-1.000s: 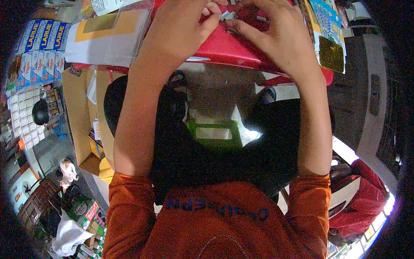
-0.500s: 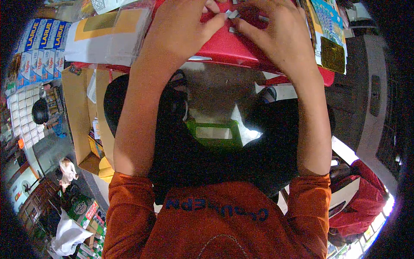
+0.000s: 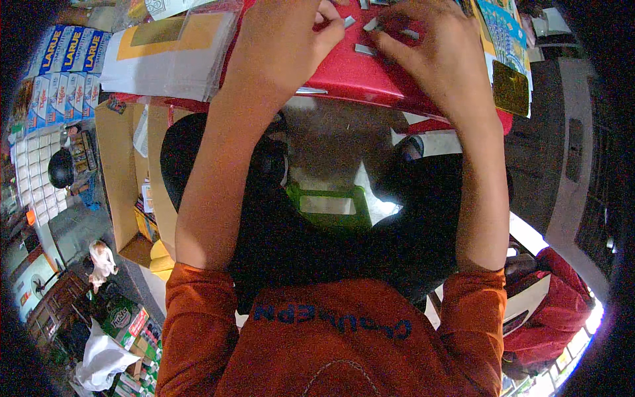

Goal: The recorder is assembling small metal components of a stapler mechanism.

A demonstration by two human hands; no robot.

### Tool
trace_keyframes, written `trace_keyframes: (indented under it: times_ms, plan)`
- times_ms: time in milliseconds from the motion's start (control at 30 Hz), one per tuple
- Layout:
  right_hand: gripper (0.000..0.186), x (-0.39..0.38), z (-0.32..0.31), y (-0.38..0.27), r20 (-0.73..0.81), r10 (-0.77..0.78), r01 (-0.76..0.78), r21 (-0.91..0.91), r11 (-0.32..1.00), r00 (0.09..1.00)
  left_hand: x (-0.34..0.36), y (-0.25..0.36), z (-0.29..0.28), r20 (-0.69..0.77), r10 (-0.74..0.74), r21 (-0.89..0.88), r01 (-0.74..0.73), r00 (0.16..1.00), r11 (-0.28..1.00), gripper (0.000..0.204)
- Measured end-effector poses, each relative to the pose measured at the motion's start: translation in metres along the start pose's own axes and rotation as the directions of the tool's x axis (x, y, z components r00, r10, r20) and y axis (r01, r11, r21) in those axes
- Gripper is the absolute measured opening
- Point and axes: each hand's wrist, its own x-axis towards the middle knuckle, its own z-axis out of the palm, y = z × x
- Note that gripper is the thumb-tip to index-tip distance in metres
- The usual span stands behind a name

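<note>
Both of my hands are over a glossy red tabletop point(image 3: 337, 74) at the top of the view. My left hand point(image 3: 294, 43) pinches a small pale grey strip point(image 3: 349, 22) between thumb and fingertips. My right hand point(image 3: 436, 49) has its thumb and finger closed on another small grey piece point(image 3: 371, 25), apart from the left one. A loose grey strip point(image 3: 365, 49) lies on the table just below my right fingertips. Further small strips show at the top edge and under the right hand, partly hidden by my fingers.
Left of my hands lie a clear plastic sleeve point(image 3: 195, 63) and a white-and-yellow sheet point(image 3: 122, 66). Printed papers and a gold card point(image 3: 510, 88) sit at the right. A cardboard box point(image 3: 119, 178) stands below left, a green plastic stool point(image 3: 331, 205) under the table. A cat point(image 3: 102, 261) is on the floor.
My hands have moved apart; the pieces between their fingertips, close together before, are now separated. The loose strip near my right fingers shows more fully.
</note>
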Motion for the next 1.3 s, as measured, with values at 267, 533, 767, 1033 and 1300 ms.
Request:
trace_keyframes:
  times_ms: [267,533,767,1033,1300]
  plan:
    - [0.031,0.006,-0.009,0.019,0.105,-0.054,0.04,0.131,0.991,0.993,-0.001,-0.001,0.003,-0.096,0.12,0.048,-0.115,0.988,0.992,0.024]
    - [0.032,0.006,-0.007,0.016,0.182,-0.074,0.042,0.175,0.984,0.98,-0.003,0.0,-0.001,-0.054,0.032,0.033,-0.03,0.998,0.999,0.026]
    - [0.026,0.003,-0.013,0.007,0.202,-0.083,0.062,0.11,0.992,0.976,-0.001,-0.004,0.002,-0.043,0.063,-0.039,-0.064,0.997,0.997,0.027]
    - [0.023,0.019,-0.002,0.018,0.136,0.031,-0.06,0.216,0.975,0.99,-0.005,0.001,-0.003,-0.028,0.063,-0.013,-0.064,0.998,0.998,0.03]
    - [0.016,0.028,0.037,0.02,-0.209,-0.119,0.103,-0.084,0.991,0.971,-0.012,0.015,-0.008,-0.043,0.098,0.08,-0.095,0.994,0.992,0.032]
